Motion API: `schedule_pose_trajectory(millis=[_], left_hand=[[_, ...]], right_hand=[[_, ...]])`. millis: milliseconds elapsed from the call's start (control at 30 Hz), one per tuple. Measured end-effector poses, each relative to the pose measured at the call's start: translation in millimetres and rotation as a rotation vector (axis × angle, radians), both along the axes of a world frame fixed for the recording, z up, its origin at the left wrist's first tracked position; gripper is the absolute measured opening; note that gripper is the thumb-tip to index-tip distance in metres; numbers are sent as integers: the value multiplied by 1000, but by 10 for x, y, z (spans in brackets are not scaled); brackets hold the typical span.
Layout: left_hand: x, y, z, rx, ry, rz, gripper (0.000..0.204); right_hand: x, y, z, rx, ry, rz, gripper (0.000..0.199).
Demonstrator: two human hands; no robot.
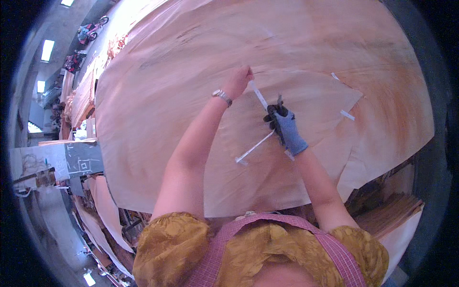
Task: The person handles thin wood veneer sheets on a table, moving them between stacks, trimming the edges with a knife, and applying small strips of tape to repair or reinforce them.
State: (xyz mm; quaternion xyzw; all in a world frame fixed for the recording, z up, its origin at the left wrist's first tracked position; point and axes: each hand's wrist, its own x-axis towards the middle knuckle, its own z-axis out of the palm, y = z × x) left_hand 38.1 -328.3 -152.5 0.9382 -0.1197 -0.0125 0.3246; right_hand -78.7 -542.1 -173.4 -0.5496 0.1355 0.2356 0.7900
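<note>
A narrow strip of white tape [258,93] stretches between my two hands over a broad, reddish-tan wood veneer sheet [162,100]. My left hand [237,82], bare with a metal watch at the wrist, pinches the strip's upper end. The lower end meets the fingers of my right hand [286,128], which wears a blue-grey glove with dark fingertips and is closed. From beneath this glove a second thin white strip [256,147] runs down-left. Whether the glove hides anything else, I cannot tell. A veneer piece with a pointed right corner [346,93] lies by the gloved hand.
Short white tape pieces [347,115] stick near the veneer's right corner. Stacked veneer sheets [389,215] lie below right. At the left stand a dark board with chalk marks [83,160] and more sheets [103,201]. Parked two-wheelers [75,62] are far left.
</note>
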Motion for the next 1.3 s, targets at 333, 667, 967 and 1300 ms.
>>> schedule_pose_trajectory(millis=[333,667,967,1300], left_hand=[[462,-219,-283,60,-214,94,21],[-320,-325,-191,415,-251,-157,59],[-4,-1160,-271,365,-443,-200,61],[247,-2111,-311,185,-451,-477,43]], right_hand=[[470,-27,-36,-108,60,-74,18],[622,-233,-366,-1212,-833,52,26],[972,-1462,-33,-434,50,-312,16],[1067,-2030,-192,-1262,-437,-66,27]])
